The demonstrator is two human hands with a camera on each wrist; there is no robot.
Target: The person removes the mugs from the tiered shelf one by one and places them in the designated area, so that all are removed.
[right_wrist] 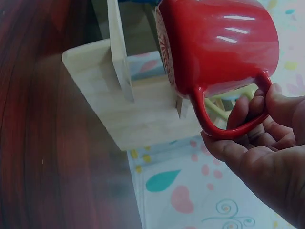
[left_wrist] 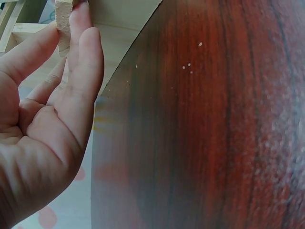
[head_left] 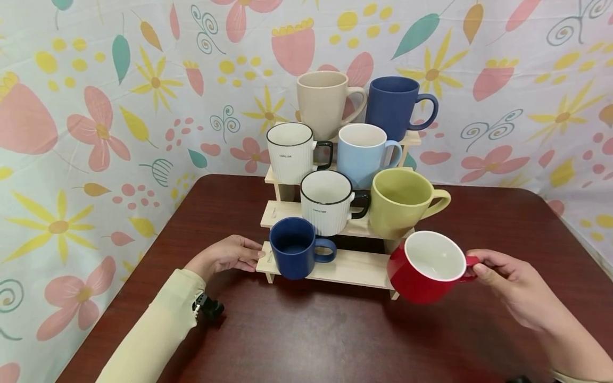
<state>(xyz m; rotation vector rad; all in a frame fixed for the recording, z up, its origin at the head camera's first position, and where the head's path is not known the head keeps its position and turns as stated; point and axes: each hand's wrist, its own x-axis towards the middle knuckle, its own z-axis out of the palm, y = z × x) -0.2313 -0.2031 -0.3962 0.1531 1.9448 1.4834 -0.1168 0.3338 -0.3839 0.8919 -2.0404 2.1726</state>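
Pinching the red mug [head_left: 414, 284] by its hndl, the R hand [head_left: 519, 284] held it at the R end of the btm shelf of the wooden rack [head_left: 359, 265], tilted, white inside facing the head cam; couldn't tell if mug touched wood. The L hand [head_left: 227, 256] pinched the shelf's L end btwn thumb & fingers. Rack stood btwn the far L & far R corners of the brown worktop [head_left: 306, 335], nr its far edge, w/ a floral cloth [head_left: 57, 229] hanging behind.

Btm shelf, L: navy mug [head_left: 293, 260], upright. 2nd tier: lower white mug [head_left: 325, 217] w/ blk hndl L, ylw-green mug [head_left: 395, 215] R. 3rd tier: upper white mug [head_left: 289, 162] L, lt blue mug [head_left: 359, 162] R. Top: beige mug [head_left: 322, 103] L, dk blue mug [head_left: 390, 109] R.
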